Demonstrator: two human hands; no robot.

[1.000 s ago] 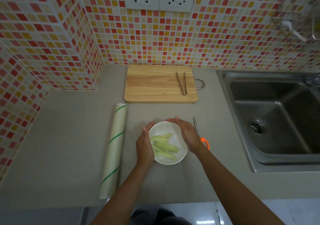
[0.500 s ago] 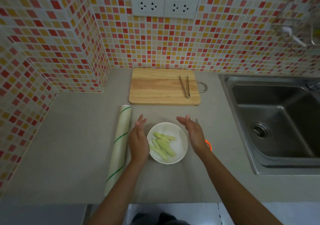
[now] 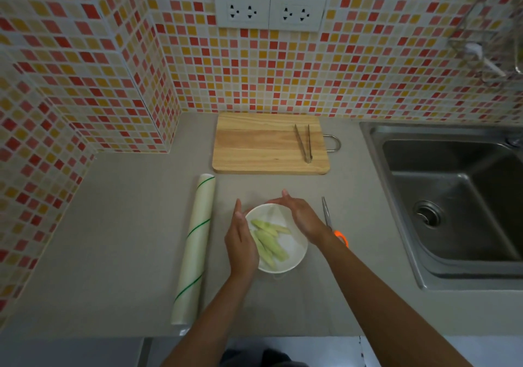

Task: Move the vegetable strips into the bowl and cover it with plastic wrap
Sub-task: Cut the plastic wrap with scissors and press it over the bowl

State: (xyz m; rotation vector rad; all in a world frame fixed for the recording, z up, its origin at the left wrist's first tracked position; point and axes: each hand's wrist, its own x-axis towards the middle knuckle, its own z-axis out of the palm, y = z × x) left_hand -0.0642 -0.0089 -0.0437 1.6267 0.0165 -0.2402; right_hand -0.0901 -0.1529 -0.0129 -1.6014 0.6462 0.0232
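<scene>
The left hand [image 3: 241, 249] lies flat, fingers straight and together, pressed along the left rim of the white bowl [image 3: 294, 250], gripping nothing. The right hand [image 3: 301, 216] is open too, palm curved over the bowl's far right rim. Inside the bowl lie about five pale green vegetable strips [image 3: 268, 240], under what looks like a clear film. One roll of plastic wrap [image 3: 195, 249] lies left of the bowl on the bench [image 3: 113, 239], one pair of orange-handled scissors [image 3: 329, 219] to its right, one cutting board [image 3: 266, 143] beyond it carrying one pair of tongs [image 3: 304, 143].
</scene>
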